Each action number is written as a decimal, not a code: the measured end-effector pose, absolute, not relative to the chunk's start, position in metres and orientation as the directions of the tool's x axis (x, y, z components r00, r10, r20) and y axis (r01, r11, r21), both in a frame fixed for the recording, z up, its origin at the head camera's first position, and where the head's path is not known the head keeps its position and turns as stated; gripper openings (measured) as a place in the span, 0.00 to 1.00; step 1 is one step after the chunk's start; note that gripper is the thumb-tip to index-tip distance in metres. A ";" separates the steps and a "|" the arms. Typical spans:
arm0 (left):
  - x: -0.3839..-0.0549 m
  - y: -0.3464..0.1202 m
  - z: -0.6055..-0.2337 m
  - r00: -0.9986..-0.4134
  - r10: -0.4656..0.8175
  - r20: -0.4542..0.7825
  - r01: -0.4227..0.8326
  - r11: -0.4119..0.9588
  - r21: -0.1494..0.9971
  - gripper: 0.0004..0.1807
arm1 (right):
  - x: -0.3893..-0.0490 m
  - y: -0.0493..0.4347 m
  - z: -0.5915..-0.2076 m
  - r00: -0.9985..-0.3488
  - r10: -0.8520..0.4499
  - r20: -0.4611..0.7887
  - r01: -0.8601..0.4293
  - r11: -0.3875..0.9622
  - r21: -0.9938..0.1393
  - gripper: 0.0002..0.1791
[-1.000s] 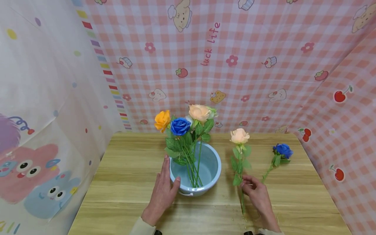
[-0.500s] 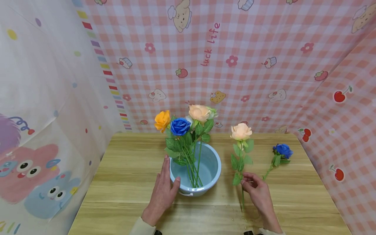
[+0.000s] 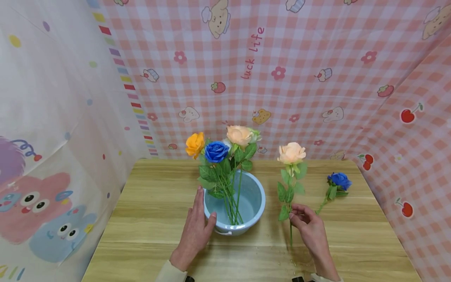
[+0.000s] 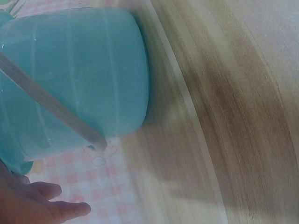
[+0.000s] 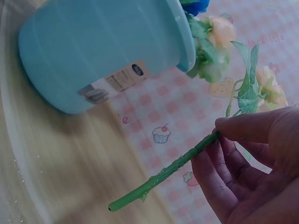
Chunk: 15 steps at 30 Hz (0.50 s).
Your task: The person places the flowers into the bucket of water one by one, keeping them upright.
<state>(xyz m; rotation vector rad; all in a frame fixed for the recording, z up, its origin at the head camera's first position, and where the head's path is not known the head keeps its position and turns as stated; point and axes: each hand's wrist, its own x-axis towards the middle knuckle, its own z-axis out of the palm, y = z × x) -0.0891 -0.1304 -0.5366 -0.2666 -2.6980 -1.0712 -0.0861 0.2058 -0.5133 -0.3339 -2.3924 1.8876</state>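
Observation:
My right hand point(image 3: 310, 227) pinches a peach rose point(image 3: 291, 153) by its green stem between thumb and fingers. The right wrist view shows the bare lower stem point(image 5: 163, 175) sticking out below the fingertips, raised off the table. To the left, my left hand point(image 3: 195, 231) rests with straight fingers against the side of a light blue bucket point(image 3: 261, 207). Inside the bucket lean several roses: an orange rose point(image 3: 195, 145), a blue rose point(image 3: 216, 152), a peach rose point(image 3: 239, 135) and whitish blooms partly hidden behind. Their stems meet near the bucket's front.
Another blue rose point(image 3: 340, 180) lies on the wooden table point(image 3: 151, 219) at the right, its lower stem hidden behind my right hand. Water drops dot the tabletop near the front. The bucket has a pale handle point(image 4: 56, 105). Checked cloth point(image 3: 246, 98) hangs behind the table.
My right hand has lifted the peach rose slightly; its bloom has risen and shifted a little right, and the stem's lower end has come up. My left hand and the bucket have stayed put.

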 end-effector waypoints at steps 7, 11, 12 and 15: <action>-0.089 -0.130 -0.536 -0.959 0.089 0.270 0.250 0.719 0.649 0.45 | -0.086 0.200 -0.503 -0.974 0.223 -0.039 0.089 0.218 -0.972 0.17; -0.089 -0.130 -0.536 -0.959 0.091 0.269 0.250 0.721 0.647 0.44 | -0.087 0.197 -0.494 -0.975 0.220 -0.025 0.076 0.227 -0.971 0.17; -0.089 -0.130 -0.537 -0.959 0.091 0.270 0.250 0.721 0.647 0.45 | -0.087 0.196 -0.492 -0.976 0.218 -0.021 0.072 0.229 -0.971 0.17; -0.089 -0.130 -0.537 -0.959 0.090 0.269 0.249 0.721 0.647 0.45 | -0.088 0.194 -0.485 -0.978 0.208 -0.006 0.055 0.229 -0.972 0.17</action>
